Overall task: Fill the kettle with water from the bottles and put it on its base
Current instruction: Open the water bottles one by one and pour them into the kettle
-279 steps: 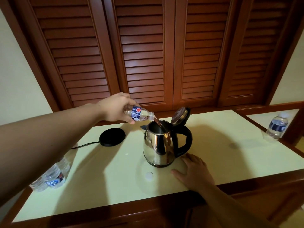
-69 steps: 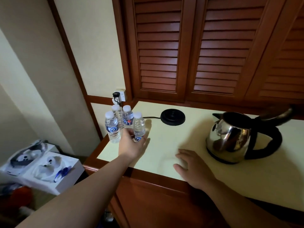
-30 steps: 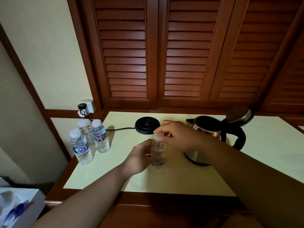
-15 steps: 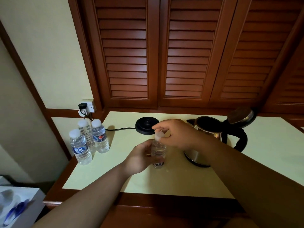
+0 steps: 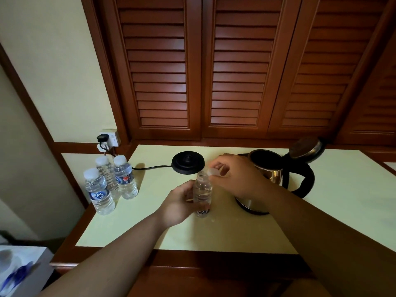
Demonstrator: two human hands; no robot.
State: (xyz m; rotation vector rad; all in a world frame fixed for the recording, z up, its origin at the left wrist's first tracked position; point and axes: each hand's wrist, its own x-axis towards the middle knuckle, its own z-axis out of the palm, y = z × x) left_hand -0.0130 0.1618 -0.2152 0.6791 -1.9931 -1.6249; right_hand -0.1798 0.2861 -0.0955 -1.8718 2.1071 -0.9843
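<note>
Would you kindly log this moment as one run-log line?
left hand: holds water bottle | right hand: pinches cap, off | kettle: lid open, off base

There is a single view, taken from a wide-angle camera worn on the person's head. It looks forward and steeply down across a pale countertop [image 5: 321,221] toward louvered wooden doors [image 5: 192,71] at the far side. The camera sits close above the near edge, so both forearms rise from the bottom of the frame toward the middle. Wide-angle bending tilts the doors and wall [image 5: 53,61] outward at the edges. The left side takes in a wall socket [image 5: 110,137] and the corner; the right side cuts off the counter's far end.
</note>
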